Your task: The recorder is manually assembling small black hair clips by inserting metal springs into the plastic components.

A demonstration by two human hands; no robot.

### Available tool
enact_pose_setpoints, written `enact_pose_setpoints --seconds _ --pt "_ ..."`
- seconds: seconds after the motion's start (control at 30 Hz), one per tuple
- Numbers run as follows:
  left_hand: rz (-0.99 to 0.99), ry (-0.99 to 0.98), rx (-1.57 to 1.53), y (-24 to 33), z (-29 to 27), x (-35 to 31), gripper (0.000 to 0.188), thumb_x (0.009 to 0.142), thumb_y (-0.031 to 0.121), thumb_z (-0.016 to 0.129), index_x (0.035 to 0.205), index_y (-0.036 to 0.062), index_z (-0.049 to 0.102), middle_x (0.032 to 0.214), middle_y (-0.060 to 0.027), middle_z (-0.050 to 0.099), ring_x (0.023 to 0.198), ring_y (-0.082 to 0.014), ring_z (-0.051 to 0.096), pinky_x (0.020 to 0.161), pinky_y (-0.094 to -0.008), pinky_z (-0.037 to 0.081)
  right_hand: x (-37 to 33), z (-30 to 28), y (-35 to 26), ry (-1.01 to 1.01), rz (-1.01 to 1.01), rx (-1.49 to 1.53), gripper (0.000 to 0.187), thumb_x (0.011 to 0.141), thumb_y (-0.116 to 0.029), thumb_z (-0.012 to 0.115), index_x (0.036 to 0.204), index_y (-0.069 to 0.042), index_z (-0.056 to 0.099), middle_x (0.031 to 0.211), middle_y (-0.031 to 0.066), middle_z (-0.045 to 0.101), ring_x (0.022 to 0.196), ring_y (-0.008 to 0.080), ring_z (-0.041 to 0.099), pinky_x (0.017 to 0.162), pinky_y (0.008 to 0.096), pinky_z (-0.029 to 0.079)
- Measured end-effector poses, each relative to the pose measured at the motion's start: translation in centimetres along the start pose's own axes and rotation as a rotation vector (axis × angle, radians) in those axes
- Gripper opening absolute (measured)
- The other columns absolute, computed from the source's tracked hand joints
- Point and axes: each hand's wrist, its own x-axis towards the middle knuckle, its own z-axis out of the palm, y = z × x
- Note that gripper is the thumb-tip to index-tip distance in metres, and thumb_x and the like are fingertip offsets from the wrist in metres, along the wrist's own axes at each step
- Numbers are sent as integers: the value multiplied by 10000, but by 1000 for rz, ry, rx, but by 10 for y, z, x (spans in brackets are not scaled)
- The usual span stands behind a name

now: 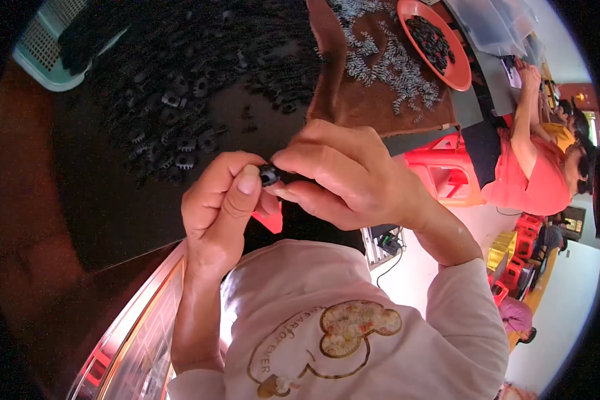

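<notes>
My left hand (220, 203) and my right hand (343, 173) meet in the middle of the view, above the table's near edge. Both pinch one small black plastic part (269, 175) between thumbs and fingertips. A heap of similar small black toothed parts (180, 107) lies spread over the dark table (100, 200) just beyond my hands. A pile of small metal springs (387, 63) rests on a brown cloth (353, 100) beyond my right hand.
An orange bowl (461, 75) of black parts sits at the cloth's far right. A pale green basket (43, 57) stands at far left. Red plastic stools (447, 173) and another seated person in an orange top (533, 173) are at right. Clear plastic bins (493, 23) stand behind.
</notes>
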Motion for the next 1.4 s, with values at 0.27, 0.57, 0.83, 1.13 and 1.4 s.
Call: enact_pose_setpoints --seconds 0.27,0.57,0.83,1.13,1.4 --pt "-37 -15 20 2 1 -1 259 986 210 496 940 -27 590 798 -47 642 648 -72 558 597 -222 481 -37 -62 33 95 250 -264 104 807 -36 663 878 16 609 758 123 576 631 249 567 546 345 458" --pt "20 -44 99 -3 -1 0 298 968 282 509 962 -7 582 792 -93 624 586 -124 537 528 -242 418 -34 -95 59 -173 421 -390 120 839 -81 608 935 -11 594 839 137 540 747 341 585 640 398 474" --pt "26 -24 137 -2 1 0 294 969 283 508 939 2 591 788 -83 626 584 -113 525 526 -238 411 -30 -81 70 -217 336 -648 134 827 -155 591 912 -53 572 867 130 539 761 364 591 624 455 493" --pt "22 -40 82 0 2 2 232 977 176 501 909 -23 599 778 -38 622 628 -66 529 573 -212 434 -31 -82 60 -201 323 -591 114 827 -134 579 912 -60 565 866 119 533 750 351 595 613 454 491" --pt "27 -34 90 -1 2 3 285 966 279 512 936 8 596 777 -74 629 578 -109 527 520 -236 410 -26 -77 62 -272 283 -675 104 842 -142 577 896 -55 562 846 119 536 693 364 595 585 456 497"
